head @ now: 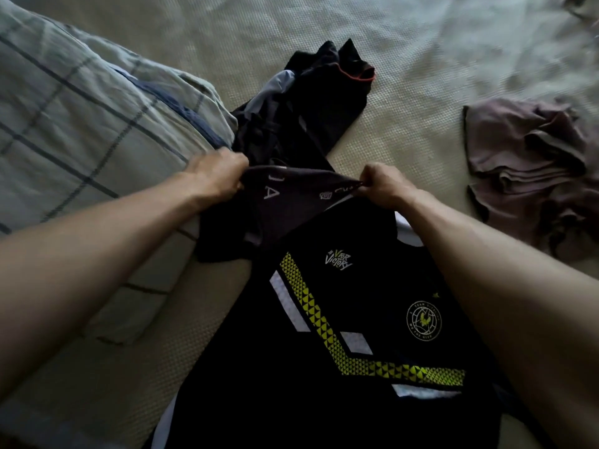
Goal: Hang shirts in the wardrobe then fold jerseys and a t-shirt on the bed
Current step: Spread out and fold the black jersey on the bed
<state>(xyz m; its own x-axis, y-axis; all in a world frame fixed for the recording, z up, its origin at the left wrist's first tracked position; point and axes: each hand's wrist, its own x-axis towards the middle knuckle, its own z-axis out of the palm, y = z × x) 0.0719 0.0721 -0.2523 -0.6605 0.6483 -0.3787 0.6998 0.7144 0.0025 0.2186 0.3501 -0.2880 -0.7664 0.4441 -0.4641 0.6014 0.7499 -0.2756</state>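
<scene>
Head view: while the black jersey (pixel 340 319) lay flat on the bed (pixel 405 124), long axis running away from the person, its far edge was pinched in both the left hand (pixel 220 176) and right hand (pixel 382 186), fingers curled on cloth, equally near; the fold would likely come toward the body.

This was a bedroom in a home. A bed (pixel 405 59) with a pale woven cover filled the view, and a checked duvet (pixel 81 102) lay bunched left of the fingers. Loose clothes were strewn on the cover: dark garments (pixel 311 102) beyond the fingers, a mauve t-shirt (pixel 531 176) to their right.
</scene>
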